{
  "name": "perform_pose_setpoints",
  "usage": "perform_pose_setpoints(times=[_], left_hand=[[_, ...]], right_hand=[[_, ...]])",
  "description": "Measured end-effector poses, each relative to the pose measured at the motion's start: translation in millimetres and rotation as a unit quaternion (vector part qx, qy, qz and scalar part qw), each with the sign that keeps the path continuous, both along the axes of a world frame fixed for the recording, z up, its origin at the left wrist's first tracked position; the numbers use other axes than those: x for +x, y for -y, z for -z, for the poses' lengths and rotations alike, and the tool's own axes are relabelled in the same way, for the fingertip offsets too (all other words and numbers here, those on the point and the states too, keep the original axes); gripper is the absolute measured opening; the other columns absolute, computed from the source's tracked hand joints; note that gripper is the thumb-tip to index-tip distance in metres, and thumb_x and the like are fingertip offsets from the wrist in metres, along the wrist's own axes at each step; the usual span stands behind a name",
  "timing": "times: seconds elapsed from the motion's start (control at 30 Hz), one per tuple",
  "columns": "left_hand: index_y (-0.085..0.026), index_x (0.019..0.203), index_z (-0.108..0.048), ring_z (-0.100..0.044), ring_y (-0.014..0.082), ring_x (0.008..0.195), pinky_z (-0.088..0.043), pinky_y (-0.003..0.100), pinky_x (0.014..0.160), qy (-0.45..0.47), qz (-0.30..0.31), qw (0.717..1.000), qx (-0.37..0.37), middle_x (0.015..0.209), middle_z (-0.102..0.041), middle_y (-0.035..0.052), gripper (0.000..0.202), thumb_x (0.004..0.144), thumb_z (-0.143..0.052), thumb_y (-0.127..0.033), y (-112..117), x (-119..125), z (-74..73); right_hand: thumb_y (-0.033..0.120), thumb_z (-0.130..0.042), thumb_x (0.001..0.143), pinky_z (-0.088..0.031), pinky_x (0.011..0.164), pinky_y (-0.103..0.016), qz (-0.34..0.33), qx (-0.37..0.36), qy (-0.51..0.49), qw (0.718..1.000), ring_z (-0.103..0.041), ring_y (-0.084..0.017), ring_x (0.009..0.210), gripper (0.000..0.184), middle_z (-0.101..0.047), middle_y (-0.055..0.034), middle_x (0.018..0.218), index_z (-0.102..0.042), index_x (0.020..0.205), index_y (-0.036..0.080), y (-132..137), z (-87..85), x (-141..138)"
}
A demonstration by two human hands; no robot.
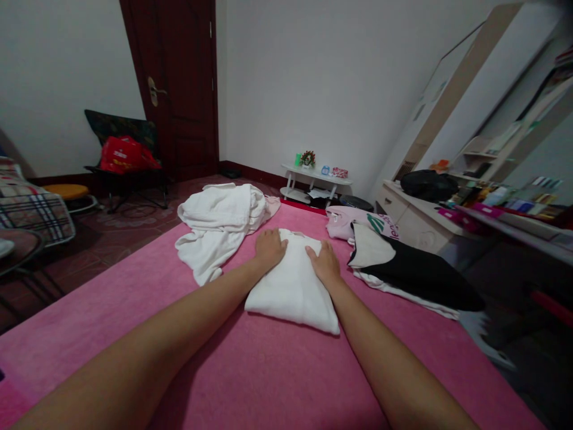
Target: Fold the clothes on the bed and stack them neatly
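A folded white garment (293, 286) lies in the middle of the pink bed cover (250, 370). My left hand (270, 248) rests flat on its far left corner, fingers together and stretched out. My right hand (324, 263) lies flat on its far right edge, fingers extended. Neither hand grips the cloth. Just left of my left hand lies a crumpled white garment (219, 221).
A black and white garment (405, 272) and a pink one (347, 220) lie on the bed's right side. A desk with clutter (487, 209) stands to the right, a small white table (316, 179) at the far wall, a chair with a red bag (125, 156) by the door.
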State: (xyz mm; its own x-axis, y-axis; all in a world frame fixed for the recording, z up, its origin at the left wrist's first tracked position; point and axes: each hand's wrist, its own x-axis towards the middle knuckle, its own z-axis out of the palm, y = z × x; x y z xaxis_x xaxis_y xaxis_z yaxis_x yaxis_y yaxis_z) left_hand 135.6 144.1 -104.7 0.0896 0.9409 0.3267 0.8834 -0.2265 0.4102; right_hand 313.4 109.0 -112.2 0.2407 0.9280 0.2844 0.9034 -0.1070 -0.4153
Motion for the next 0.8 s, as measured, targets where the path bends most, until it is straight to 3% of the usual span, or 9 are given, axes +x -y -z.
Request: perform_pose_setpoints(times=[0.1,0.2,0.3,0.37,0.43,0.57,0.63,0.7,0.8], left_hand=[[-0.013,0.134,-0.043,-0.053,0.0291,0.115,-0.037,0.040,0.098,0.067,0.018,0.998,-0.002,0.122,-0.060,0.0173,0.054,0.084,-0.055,-0.032,4.5,-3.7,-0.2],[-0.016,0.136,-0.042,-0.058,0.0270,0.106,-0.043,0.038,0.091,0.193,0.031,0.979,-0.055,0.119,-0.061,0.0137,0.064,0.076,-0.063,-0.027,6.9,-6.2,1.3],[-0.016,0.130,-0.047,-0.057,0.0235,0.107,-0.045,0.033,0.090,0.338,0.059,0.937,-0.064,0.124,-0.058,0.0113,0.067,0.067,-0.070,-0.018,5.0,-8.4,-10.6],[-0.016,0.127,-0.048,-0.056,0.0227,0.108,-0.046,0.032,0.091,0.411,0.093,0.907,-0.025,0.125,-0.057,0.0105,0.070,0.062,-0.071,-0.011,2.5,-10.1,-33.8],[-0.016,0.129,-0.046,-0.059,0.0223,0.102,-0.048,0.032,0.087,0.452,0.145,0.879,0.035,0.116,-0.060,0.0087,0.075,0.059,-0.072,-0.008,1.4,-11.6,-68.9],[-0.020,0.131,-0.044,-0.063,0.0190,0.089,-0.049,0.029,0.077,0.461,0.272,0.826,0.180,0.097,-0.062,0.0020,0.077,0.061,-0.076,-0.016,11.6,-14.3,-145.0],[-0.020,0.131,-0.044,-0.063,0.0184,0.087,-0.048,0.028,0.075,0.442,0.313,0.817,0.197,0.091,-0.061,0.0008,0.076,0.063,-0.077,-0.020,26.1,-18.6,-164.5],[-0.019,0.128,-0.047,-0.062,0.0183,0.086,-0.048,0.027,0.074,0.400,0.346,0.831,0.172,0.089,-0.061,0.0014,0.070,0.064,-0.076,-0.021,45.8,-27.9,-161.3],[-0.019,0.115,-0.058,-0.060,0.0179,0.082,-0.047,0.028,0.075,0.266,0.397,0.876,0.062,0.088,-0.064,0.0031,0.047,0.068,-0.066,-0.015,76.9,-50.3,-119.0]], right_hand=[[0.046,-0.054,0.081,-0.041,0.099,-0.041,0.035,0.041,-0.058,0.997,-0.053,-0.030,0.120,0.068,-0.053,-0.0198,0.132,-0.040,0.138,0.011,1.6,-1.2,4.6],[0.037,-0.063,0.071,-0.044,0.095,-0.043,0.020,0.062,-0.166,0.984,-0.059,-0.028,0.111,0.072,-0.061,-0.0155,0.123,-0.041,0.137,0.015,6.3,-1.0,5.9],[0.031,-0.065,0.064,-0.050,0.086,-0.041,-0.038,0.083,-0.359,0.929,-0.064,-0.027,0.098,0.061,-0.067,-0.0126,0.111,-0.053,0.122,0.014,9.8,-8.6,3.0],[0.031,-0.066,0.062,-0.052,0.079,-0.039,-0.075,0.113,-0.467,0.874,-0.066,-0.026,0.090,0.054,-0.069,-0.0129,0.105,-0.058,0.112,0.013,11.5,-27.0,0.6],[0.030,-0.068,0.059,-0.053,0.077,-0.038,-0.097,0.178,-0.506,0.839,-0.065,-0.025,0.086,0.055,-0.069,-0.0124,0.103,-0.058,0.110,0.013,13.2,-58.6,-0.8],[0.024,-0.070,0.057,-0.049,0.087,-0.035,-0.143,0.370,-0.424,0.814,-0.062,-0.021,0.098,0.070,-0.063,-0.0086,0.116,-0.051,0.124,0.017,19.5,-131.4,1.3],[0.023,-0.069,0.058,-0.048,0.090,-0.036,-0.156,0.412,-0.376,0.815,-0.060,-0.021,0.103,0.069,-0.061,-0.0072,0.120,-0.051,0.124,0.019,29.3,-148.3,4.2],[0.021,-0.068,0.058,-0.048,0.089,-0.039,-0.143,0.388,-0.347,0.842,-0.060,-0.023,0.100,0.055,-0.065,-0.0069,0.110,-0.059,0.113,0.019,47.1,-142.9,7.9],[0.017,-0.066,0.058,-0.050,0.083,-0.043,-0.173,0.186,-0.340,0.905,-0.062,-0.028,0.091,0.028,-0.070,-0.0069,0.089,-0.069,0.085,0.018,84.0,-104.1,17.3]])
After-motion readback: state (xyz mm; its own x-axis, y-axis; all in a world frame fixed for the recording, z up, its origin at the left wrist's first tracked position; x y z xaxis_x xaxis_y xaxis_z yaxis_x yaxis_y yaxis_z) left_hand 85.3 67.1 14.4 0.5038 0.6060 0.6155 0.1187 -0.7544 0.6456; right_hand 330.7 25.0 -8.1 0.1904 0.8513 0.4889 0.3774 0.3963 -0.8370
